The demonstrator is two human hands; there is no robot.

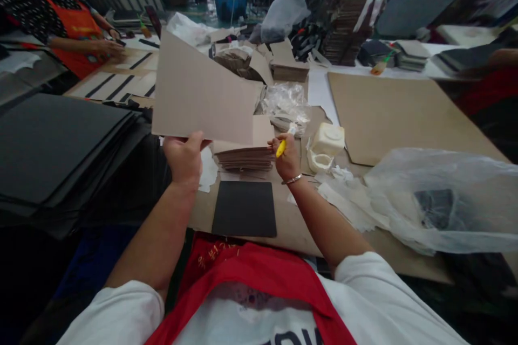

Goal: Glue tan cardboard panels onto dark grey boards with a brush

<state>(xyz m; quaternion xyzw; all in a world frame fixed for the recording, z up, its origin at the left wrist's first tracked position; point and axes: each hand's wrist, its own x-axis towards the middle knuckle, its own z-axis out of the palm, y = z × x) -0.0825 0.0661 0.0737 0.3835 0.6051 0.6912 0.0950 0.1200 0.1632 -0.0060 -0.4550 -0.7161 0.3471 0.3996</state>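
Observation:
My left hand (184, 157) grips the lower edge of a large greyish cardboard sheet (198, 97), which is tilted up over the table. In my right hand (288, 159) is a brush with a yellow handle (281, 147); its pale end points away from me. Between the hands lies a stack of cardboard pieces (245, 159), partly covered by the raised sheet. A black square panel (244, 209) rests flat on the table close to my apron. Just right of my right hand stands a cream plastic container with a cut opening (327, 143).
Large black sheets (60, 151) are piled at the left. A brown board (404, 118) and a clear plastic bag (453, 199) lie at the right. Crumpled plastic (285, 101) and scraps sit beyond the stack. A co-worker in an orange apron (81, 32) works at the far left.

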